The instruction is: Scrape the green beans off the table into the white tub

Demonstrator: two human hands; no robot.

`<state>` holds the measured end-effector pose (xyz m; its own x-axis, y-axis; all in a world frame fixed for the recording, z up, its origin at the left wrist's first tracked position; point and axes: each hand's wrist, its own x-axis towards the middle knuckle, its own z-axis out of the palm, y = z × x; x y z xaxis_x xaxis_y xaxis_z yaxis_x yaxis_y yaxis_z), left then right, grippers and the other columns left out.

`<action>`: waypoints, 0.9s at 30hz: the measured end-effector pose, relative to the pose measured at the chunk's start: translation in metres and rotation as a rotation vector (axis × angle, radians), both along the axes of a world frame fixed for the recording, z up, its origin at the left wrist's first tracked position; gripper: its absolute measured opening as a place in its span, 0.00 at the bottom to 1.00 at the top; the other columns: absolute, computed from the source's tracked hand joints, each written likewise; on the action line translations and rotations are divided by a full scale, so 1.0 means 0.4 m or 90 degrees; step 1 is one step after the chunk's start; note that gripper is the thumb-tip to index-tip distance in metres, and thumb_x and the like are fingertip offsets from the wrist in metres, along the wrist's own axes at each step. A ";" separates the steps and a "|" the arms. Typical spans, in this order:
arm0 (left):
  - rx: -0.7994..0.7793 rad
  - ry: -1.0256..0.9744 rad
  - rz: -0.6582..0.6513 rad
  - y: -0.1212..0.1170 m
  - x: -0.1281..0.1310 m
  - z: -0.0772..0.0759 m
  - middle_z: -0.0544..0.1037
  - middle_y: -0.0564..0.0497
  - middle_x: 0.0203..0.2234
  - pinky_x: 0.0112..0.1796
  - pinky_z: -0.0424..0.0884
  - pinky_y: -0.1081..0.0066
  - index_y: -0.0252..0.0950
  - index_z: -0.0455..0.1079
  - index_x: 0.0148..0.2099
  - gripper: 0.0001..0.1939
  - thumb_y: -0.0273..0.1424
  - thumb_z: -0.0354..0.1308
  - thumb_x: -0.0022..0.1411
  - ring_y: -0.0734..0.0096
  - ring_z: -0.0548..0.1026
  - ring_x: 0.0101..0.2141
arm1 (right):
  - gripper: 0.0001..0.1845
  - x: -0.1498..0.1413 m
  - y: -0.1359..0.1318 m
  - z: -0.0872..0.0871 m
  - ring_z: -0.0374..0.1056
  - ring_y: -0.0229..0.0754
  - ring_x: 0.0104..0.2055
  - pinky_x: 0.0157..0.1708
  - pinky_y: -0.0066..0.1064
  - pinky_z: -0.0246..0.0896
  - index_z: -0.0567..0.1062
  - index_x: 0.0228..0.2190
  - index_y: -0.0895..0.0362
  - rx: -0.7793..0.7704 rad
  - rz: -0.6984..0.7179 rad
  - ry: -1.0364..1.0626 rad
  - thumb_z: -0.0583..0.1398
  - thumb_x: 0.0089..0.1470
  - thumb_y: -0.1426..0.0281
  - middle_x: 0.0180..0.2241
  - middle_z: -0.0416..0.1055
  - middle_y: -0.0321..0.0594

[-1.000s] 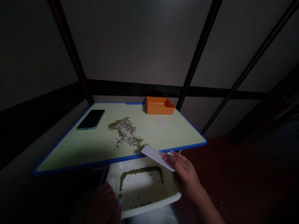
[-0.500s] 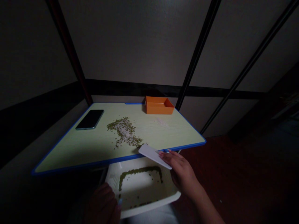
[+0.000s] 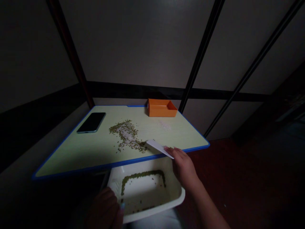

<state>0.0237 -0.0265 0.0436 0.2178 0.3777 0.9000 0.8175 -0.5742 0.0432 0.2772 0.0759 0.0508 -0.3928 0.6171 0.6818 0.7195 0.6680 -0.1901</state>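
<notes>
My right hand (image 3: 182, 163) is closed on a flat white scraper (image 3: 159, 148), whose far edge rests at the right end of a pile of small green beans (image 3: 122, 128). White grains (image 3: 128, 135) lie mixed through the middle of that pile on the table (image 3: 95, 149). Below the table's front edge, my left hand (image 3: 106, 206) grips the left rim of a white plastic basin (image 3: 154, 210). Green beans line the basin's floor along its back and sides, with a few loose ones in the middle.
An orange open box (image 3: 162, 111) stands at the table's back edge. In front of it lies a thin scatter of white grains (image 3: 164, 125). A phone (image 3: 92, 122) rests at the left. Blue edging (image 3: 76, 169) runs round the table, and a panelled wall (image 3: 133, 47) rises behind.
My right hand has moved the scraper up and slightly right, away from above the basin and onto the tabletop at the pile's edge. My left hand and the basin stay put.
</notes>
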 end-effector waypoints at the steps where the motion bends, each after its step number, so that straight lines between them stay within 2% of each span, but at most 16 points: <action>1: -0.001 -0.002 0.002 0.000 0.001 0.000 0.72 0.55 0.15 0.32 0.71 0.70 0.38 0.64 0.25 0.11 0.24 0.49 0.58 0.76 0.72 0.22 | 0.25 0.003 0.007 -0.002 0.72 0.43 0.46 0.49 0.41 0.66 0.71 0.45 0.58 -0.005 -0.011 0.002 0.49 0.48 0.84 0.44 0.75 0.45; 5: 0.019 0.003 0.015 0.000 0.000 -0.005 0.74 0.54 0.17 0.29 0.71 0.70 0.38 0.66 0.25 0.10 0.25 0.50 0.57 0.74 0.74 0.23 | 0.24 0.017 0.039 -0.012 0.71 0.46 0.46 0.49 0.43 0.66 0.71 0.46 0.58 -0.046 -0.063 0.026 0.52 0.47 0.82 0.45 0.75 0.46; 9: 0.022 0.002 0.017 0.001 -0.004 -0.012 0.74 0.54 0.17 0.30 0.72 0.69 0.38 0.66 0.26 0.10 0.25 0.50 0.58 0.74 0.74 0.23 | 0.26 0.035 0.059 -0.022 0.71 0.45 0.45 0.47 0.40 0.67 0.72 0.45 0.57 -0.049 -0.070 0.056 0.50 0.45 0.83 0.44 0.75 0.45; 13: -0.015 0.007 0.002 -0.001 -0.011 -0.023 0.72 0.55 0.15 0.31 0.72 0.71 0.38 0.65 0.23 0.13 0.24 0.48 0.59 0.76 0.72 0.21 | 0.27 0.051 0.054 -0.026 0.71 0.44 0.46 0.48 0.41 0.66 0.71 0.45 0.57 0.006 -0.036 0.057 0.49 0.45 0.84 0.43 0.75 0.44; 18: 0.001 0.024 0.019 -0.002 -0.024 -0.040 0.75 0.53 0.19 0.34 0.73 0.68 0.38 0.68 0.26 0.10 0.27 0.51 0.58 0.73 0.75 0.26 | 0.24 0.052 0.038 -0.028 0.71 0.43 0.47 0.51 0.42 0.64 0.69 0.47 0.57 0.045 -0.013 0.019 0.51 0.48 0.81 0.45 0.75 0.44; 27: -0.008 -0.007 0.000 0.002 -0.004 -0.017 0.72 0.55 0.17 0.34 0.73 0.69 0.38 0.65 0.24 0.12 0.24 0.49 0.58 0.75 0.72 0.24 | 0.28 0.046 0.054 -0.038 0.71 0.43 0.46 0.50 0.40 0.64 0.70 0.45 0.58 0.054 -0.078 -0.009 0.49 0.42 0.84 0.44 0.75 0.45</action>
<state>0.0221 -0.0258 0.0370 0.2074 0.3882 0.8979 0.8166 -0.5741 0.0596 0.2956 0.0974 0.0358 -0.3274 0.6016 0.7286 0.7988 0.5882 -0.1267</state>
